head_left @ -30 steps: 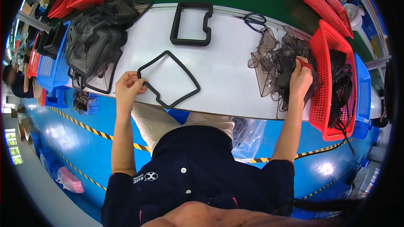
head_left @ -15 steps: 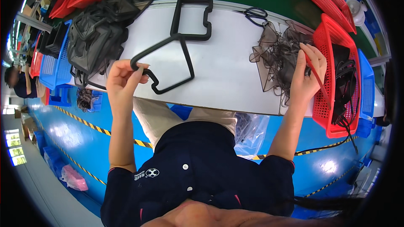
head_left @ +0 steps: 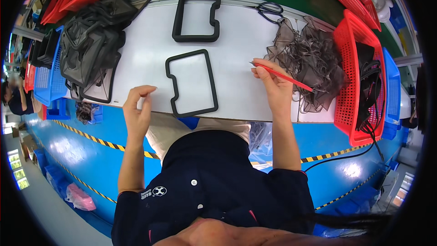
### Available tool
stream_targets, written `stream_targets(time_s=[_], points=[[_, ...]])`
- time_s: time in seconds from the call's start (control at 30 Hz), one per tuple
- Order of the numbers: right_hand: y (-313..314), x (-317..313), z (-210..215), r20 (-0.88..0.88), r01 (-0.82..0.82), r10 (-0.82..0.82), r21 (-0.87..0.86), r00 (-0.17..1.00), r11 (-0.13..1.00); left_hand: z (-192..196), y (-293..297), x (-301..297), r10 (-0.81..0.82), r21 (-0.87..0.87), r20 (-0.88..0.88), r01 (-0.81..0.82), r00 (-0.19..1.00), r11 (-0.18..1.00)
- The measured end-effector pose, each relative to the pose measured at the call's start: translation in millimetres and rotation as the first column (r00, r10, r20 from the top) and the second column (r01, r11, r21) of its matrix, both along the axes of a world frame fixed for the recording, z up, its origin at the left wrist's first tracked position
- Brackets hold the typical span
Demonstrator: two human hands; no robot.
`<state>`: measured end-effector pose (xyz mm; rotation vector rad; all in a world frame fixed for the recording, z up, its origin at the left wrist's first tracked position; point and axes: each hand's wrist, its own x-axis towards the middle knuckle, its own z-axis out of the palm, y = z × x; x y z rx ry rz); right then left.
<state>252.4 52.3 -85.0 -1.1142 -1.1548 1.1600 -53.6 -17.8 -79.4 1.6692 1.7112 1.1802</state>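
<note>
Black gasket frame lies flat on our counter; our left hand hovers open, our right hand pinches a red pen.

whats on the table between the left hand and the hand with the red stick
In the head view, a thin black frame lies flat on the white table, between the empty left hand and the right hand holding the red stick.

Two black frames, one red pencil, one pair of scissors.

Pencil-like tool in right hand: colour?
Red tool, in the right hand; head view.
</note>
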Motion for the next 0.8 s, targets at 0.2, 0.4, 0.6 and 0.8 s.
stream_targets(time_s=[0.2, 0.4, 0.6, 0.8], points=[[-2.3, -11.8, -5.2, -0.049, -0.139, 0.135, -0.091, 0.99, 0.986, 0.1, 17.6, 10.3, 0.107, -0.11, -0.048, -0.112, 0.993, 0.988], [-11.5, -20.4, -1.8, -0.158, -0.17, 0.143, -0.174, 0.977, 0.97, 2.9, 16.2, 10.0, 0.078, -0.157, -0.179, -0.107, 0.981, 0.982], [-19.6, -24.9, -6.3, -0.191, -0.198, 0.166, -0.163, 0.967, 0.966, 11.5, 12.6, 26.1, -0.091, -0.16, -0.382, 0.031, 0.92, 0.987], [-51.4, -32.4, -2.7, -0.21, -0.158, 0.14, -0.074, 0.968, 0.985, 9.5, 3.8, 37.8, 0.014, -0.381, -0.107, -0.054, 0.994, 0.923]])
